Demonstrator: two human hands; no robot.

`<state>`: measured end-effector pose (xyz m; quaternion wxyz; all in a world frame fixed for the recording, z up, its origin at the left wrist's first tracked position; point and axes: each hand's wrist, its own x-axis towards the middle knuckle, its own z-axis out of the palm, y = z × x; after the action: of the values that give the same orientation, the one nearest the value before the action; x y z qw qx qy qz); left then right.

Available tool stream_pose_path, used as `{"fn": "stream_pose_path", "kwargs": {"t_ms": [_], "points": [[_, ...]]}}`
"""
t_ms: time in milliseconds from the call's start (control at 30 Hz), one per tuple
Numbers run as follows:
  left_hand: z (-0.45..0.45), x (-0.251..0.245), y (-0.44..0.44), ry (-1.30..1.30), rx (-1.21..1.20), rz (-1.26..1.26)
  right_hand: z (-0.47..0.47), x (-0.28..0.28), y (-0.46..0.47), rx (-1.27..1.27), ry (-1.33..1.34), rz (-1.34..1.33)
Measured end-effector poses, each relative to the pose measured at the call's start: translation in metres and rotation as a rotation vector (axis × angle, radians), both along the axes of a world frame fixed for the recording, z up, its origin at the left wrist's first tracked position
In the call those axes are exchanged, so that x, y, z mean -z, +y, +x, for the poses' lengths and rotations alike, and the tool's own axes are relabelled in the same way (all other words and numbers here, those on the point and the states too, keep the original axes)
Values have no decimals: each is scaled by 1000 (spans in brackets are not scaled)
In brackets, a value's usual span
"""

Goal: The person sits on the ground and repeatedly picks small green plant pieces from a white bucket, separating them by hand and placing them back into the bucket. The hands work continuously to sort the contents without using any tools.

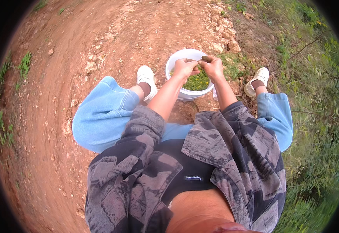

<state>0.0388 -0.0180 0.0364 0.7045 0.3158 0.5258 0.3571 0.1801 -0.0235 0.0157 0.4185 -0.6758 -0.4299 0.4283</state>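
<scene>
A white plastic bucket (184,94) stands on the dirt between my feet. Small green plant pieces with yellow bits (197,83) lie inside it. Over the bucket's mouth, my left hand (185,69) and my right hand (212,68) come together at the fingertips, thumbs and forefingers pinched. Whatever may sit between those fingers is too small to make out. Dark stains show on the fingers of my right hand.
Reddish dirt track (61,145) spreads to the left, strewn with small stones. Pale rocks (223,32) line its edge beyond the bucket. Grass and shrubs (315,137) cover the right side, with a thin bare branch (309,43). White shoes (146,80) flank the bucket.
</scene>
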Motion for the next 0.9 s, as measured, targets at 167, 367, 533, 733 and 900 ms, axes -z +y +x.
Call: {"fn": "stream_pose_path", "kwargs": {"t_ms": [167, 367, 533, 733, 900], "points": [[-14, -14, 7, 88, -49, 155, 39, -13, -1, 238, -42, -69], [-21, -9, 14, -42, 121, 90, 54, -24, -2, 106, 452, 66], [-22, -2, 11, -310, 52, 4, 40, -37, -4, -175, 110, -28], [-24, 7, 13, -315, 169, -3, 17, -31, -5, -220, 111, -18], [-26, 9, 10, -246, 259, -61, 13, -31, -6, -155, 246, 27]]}}
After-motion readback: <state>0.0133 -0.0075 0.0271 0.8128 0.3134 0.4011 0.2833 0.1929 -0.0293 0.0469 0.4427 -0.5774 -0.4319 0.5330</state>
